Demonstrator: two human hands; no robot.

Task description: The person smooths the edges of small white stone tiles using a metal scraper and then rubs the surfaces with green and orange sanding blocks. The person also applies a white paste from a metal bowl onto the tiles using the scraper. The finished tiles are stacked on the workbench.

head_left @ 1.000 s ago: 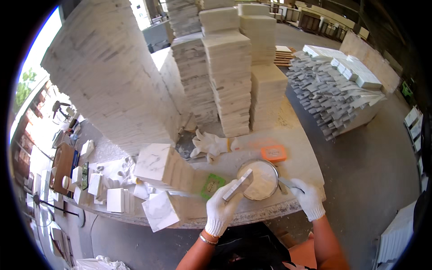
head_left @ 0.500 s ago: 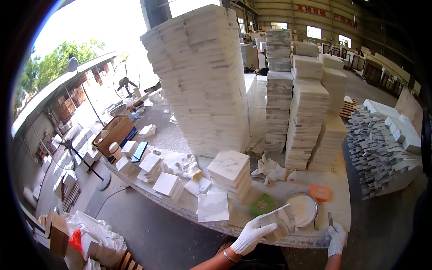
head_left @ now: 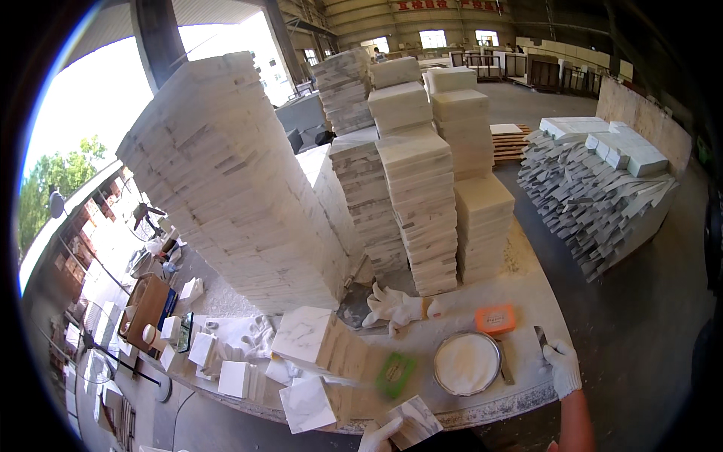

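My left hand (head_left: 380, 435), in a white glove, grips a grey-veined marble tile (head_left: 414, 423) at the lower edge, in front of the table's near rim. The rest of that hand is cut off by the picture's edge. At the table's right edge my gloved right hand (head_left: 561, 367) closes round a small flat metal blade (head_left: 541, 336), perhaps a scraper; its handle is hidden in the fingers. Between the hands stands a round tin (head_left: 468, 364) of white material, with another flat metal tool (head_left: 506, 363) beside it. A green block (head_left: 395, 374) and an orange block (head_left: 495, 319) lie close by.
Tall stacks of marble tiles (head_left: 233, 181) and narrower stacks (head_left: 418, 203) fill the back of the table. Loose white gloves (head_left: 393, 307) and a short tile pile (head_left: 305, 335) lie nearer. A pile of stone strips (head_left: 595, 196) stands off to the right.
The view has swung right, so the table things sit further left. My left hand has drawn the tile lower and nearer to me. The right hand still holds the blade.
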